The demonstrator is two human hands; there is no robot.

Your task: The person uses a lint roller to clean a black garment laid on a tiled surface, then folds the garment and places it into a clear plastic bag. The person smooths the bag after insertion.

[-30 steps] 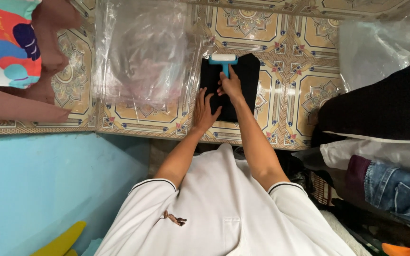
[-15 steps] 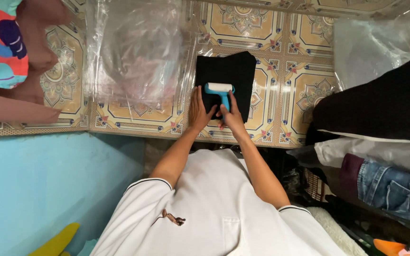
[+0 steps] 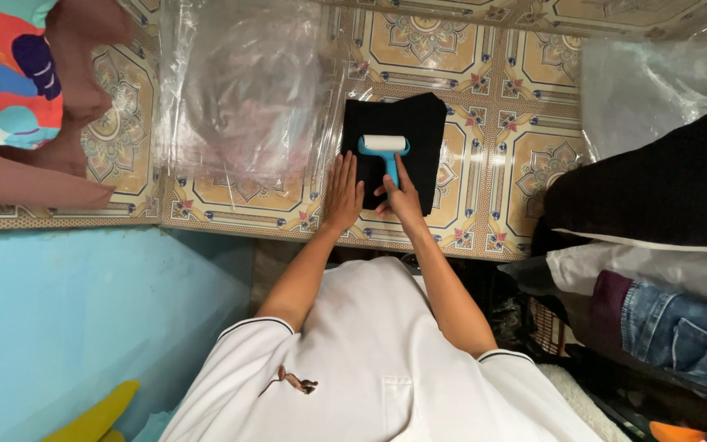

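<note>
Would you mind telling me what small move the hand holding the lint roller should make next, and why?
Probably push the lint roller toward the far edge of the black folded cloth: the right hand grips its blue handle, the left hand pins the near edge, and unrolled cloth lies beyond.

Right hand (image 3: 401, 199) hides the lint roller (image 3: 385, 147) handle's end.

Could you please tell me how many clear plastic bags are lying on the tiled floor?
2: one large clear plastic bag spread left of the folded black garment, and another clear bag at upper right by the dark clothes pile. More may be hidden beneath.
</note>
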